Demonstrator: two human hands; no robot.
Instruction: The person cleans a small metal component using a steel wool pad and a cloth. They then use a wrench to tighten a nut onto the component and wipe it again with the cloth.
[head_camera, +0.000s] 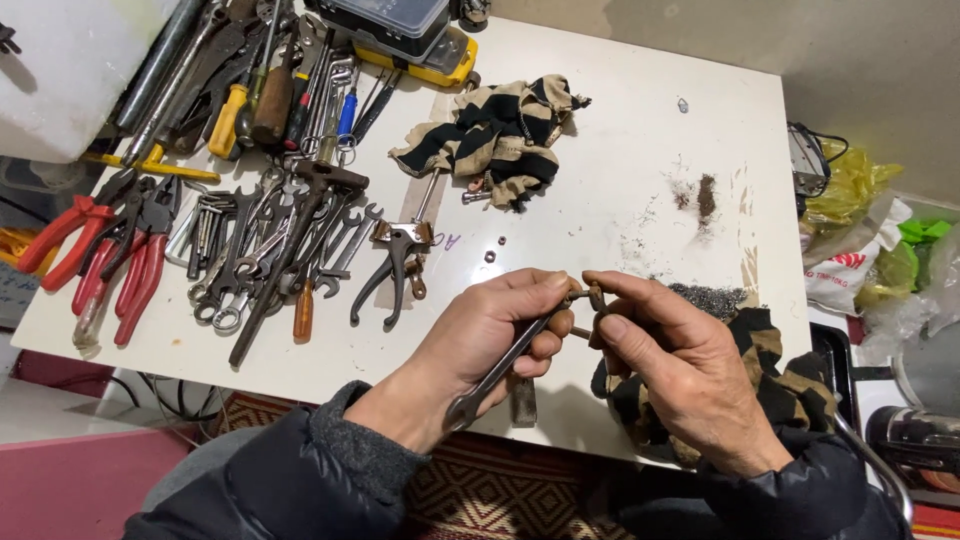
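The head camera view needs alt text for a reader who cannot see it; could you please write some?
Over a white table, the left hand grips a wrench while the right hand pinches a small rusty part at its tip. Pliers and spanners crowd the left; a striped rag lies behind.

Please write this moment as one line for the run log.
left hand: holds wrench | right hand: pinches small rusty part | white table: many tools

Bright, even light falls from above on the white worktop (640, 150); shadows stay soft and short. Focus is sharp, with slight bending at the edges.
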